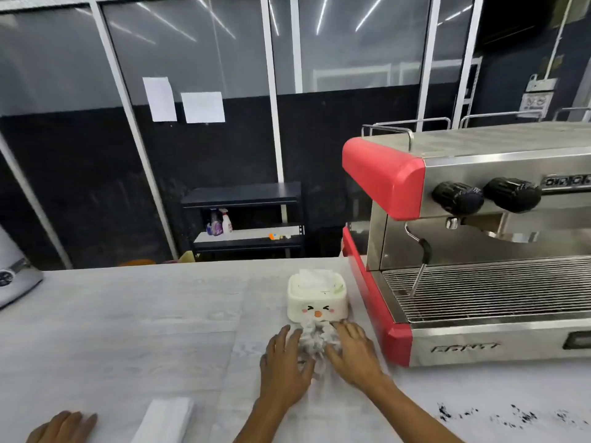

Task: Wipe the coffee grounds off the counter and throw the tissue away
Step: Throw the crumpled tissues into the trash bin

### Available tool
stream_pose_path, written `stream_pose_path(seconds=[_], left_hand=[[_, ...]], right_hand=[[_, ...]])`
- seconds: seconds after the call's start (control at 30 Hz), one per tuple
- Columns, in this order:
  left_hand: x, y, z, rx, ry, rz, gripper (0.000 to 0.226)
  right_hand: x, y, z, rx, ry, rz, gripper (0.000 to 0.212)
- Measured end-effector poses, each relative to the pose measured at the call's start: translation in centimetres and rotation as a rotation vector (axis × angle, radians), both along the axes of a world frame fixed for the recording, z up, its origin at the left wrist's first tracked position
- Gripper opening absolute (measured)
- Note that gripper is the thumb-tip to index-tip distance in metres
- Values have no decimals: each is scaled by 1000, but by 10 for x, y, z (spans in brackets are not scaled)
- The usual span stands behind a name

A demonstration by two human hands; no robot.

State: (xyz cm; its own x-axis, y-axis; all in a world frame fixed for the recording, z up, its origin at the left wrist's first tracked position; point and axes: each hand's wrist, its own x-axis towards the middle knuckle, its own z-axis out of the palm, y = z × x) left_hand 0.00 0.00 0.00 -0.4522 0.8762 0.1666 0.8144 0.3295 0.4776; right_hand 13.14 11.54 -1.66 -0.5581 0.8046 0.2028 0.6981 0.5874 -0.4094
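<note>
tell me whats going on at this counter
A person has both hands, left hand and right hand, on a crumpled tissue in front of a snowman-face tissue box, beside the espresso machine. The coffee grounds lie unwiped on the counter, to the right. Another hand rests at the lower left.

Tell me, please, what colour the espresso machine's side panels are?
Red, on the steel espresso machine; clearest in the head view.
</note>
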Motion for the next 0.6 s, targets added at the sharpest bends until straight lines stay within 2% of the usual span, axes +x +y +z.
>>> stream_pose_path(seconds=[0.2,0.4,0.6], left_hand=[[-37,44,-36,-157,40,-22,63],[-49,67,-58,-133,76,-48,70],[-49,71,-77,-46,70,-70,59]], right_hand=[[-23,15,-19,-76,-69,-72,57],[-39,27,-40,-60,-73,-107,64],[-41,32,-59,-31,24,-100,60]])
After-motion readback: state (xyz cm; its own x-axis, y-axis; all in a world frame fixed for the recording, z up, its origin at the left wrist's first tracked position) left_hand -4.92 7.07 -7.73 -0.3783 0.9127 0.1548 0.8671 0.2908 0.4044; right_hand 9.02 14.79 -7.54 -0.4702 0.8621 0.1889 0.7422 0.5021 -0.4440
